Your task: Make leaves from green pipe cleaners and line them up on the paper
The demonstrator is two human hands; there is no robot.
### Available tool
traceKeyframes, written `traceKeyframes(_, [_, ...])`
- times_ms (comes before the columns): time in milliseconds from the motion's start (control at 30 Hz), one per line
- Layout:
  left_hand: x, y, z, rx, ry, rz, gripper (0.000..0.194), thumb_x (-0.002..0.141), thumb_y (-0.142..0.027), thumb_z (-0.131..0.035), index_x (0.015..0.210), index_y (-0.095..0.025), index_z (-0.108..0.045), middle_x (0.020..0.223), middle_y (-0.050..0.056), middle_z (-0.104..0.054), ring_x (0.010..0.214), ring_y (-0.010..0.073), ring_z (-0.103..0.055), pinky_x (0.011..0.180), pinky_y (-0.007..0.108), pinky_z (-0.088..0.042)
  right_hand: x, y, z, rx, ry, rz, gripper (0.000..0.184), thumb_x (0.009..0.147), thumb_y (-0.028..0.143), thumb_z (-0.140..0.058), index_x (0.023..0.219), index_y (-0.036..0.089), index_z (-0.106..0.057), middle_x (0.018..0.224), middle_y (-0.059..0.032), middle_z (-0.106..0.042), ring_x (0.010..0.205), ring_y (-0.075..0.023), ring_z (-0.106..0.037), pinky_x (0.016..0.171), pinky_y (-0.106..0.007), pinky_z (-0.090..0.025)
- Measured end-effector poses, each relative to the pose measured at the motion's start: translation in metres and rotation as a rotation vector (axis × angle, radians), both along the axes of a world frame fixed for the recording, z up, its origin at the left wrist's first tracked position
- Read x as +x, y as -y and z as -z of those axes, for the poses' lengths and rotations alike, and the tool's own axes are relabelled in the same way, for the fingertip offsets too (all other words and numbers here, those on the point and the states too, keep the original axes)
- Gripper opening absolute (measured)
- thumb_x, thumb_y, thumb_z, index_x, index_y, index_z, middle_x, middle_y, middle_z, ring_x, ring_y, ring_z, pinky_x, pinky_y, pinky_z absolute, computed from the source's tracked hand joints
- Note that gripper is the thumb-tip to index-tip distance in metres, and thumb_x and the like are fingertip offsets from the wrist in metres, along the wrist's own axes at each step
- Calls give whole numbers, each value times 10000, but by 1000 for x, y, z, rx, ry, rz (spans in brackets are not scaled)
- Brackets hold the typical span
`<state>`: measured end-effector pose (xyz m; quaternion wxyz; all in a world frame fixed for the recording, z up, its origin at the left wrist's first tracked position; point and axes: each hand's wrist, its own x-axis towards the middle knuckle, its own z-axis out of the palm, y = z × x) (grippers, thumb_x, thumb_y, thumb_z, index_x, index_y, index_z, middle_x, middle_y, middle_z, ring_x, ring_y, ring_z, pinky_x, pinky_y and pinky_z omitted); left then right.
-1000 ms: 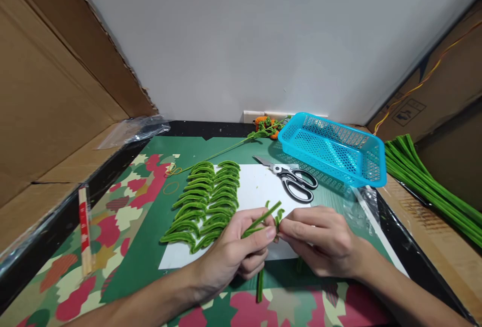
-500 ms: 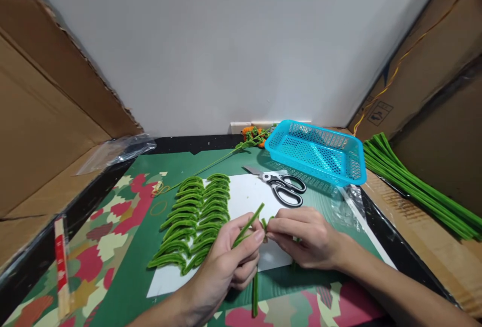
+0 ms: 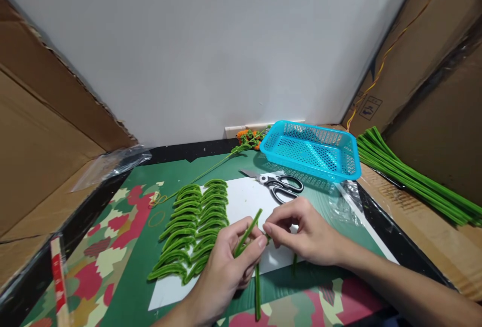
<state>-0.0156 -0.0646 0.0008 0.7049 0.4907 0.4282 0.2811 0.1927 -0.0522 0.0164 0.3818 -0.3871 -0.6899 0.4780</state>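
Note:
My left hand point(image 3: 239, 256) is closed around green pipe cleaners point(image 3: 257, 294); one end points up past the thumb and another hangs below the fist. Thumb and forefinger of my right hand point(image 3: 301, 231) pinch at a short bit of green right beside the left fingertips; most of that bit is hidden. A thin green end also shows under the right palm. To the left lie two columns of bent green pipe-cleaner leaves point(image 3: 183, 226), partly over a white sheet point(image 3: 246, 199). Scissors point(image 3: 273, 182) with black and grey handles rest just beyond my right hand.
A blue plastic basket point(image 3: 311, 166) stands at the back right, beside an orange and green pipe-cleaner flower point(image 3: 248, 138). A bundle of long green pipe cleaners point(image 3: 414, 179) lies at the right. Rubber bands point(image 3: 157, 211), a red-labelled stick point(image 3: 58, 277) and cardboard walls are at the left.
My right hand's fingers have shifted their pinch and opened a gap between thumb and palm. My left hand keeps its hold on the pipe cleaners. The view has tilted slightly.

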Motion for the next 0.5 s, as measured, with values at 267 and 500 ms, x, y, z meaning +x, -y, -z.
traceKeyframes(267, [0, -6, 1, 14, -6, 59, 353, 916, -496, -767, 879, -214, -558, 562, -130, -255, 427, 41, -163, 393, 170, -145, 1, -3, 4, 228, 52, 33, 177, 979, 198, -640, 899, 131, -783, 702, -6, -689, 555, -89, -526, 537, -208, -401])
traceKeyframes(500, [8, 2, -2, 25, 24, 78, 357, 972, -537, -695, 917, -222, -535, 622, -104, -441, 373, 17, -241, 350, 149, -196, 13, -11, 15, 688, 143, 102, 296, 1025, 64, -541, 1253, 173, -694, 1062, -88, -768, 867, -153, -707, 715, -254, -541])
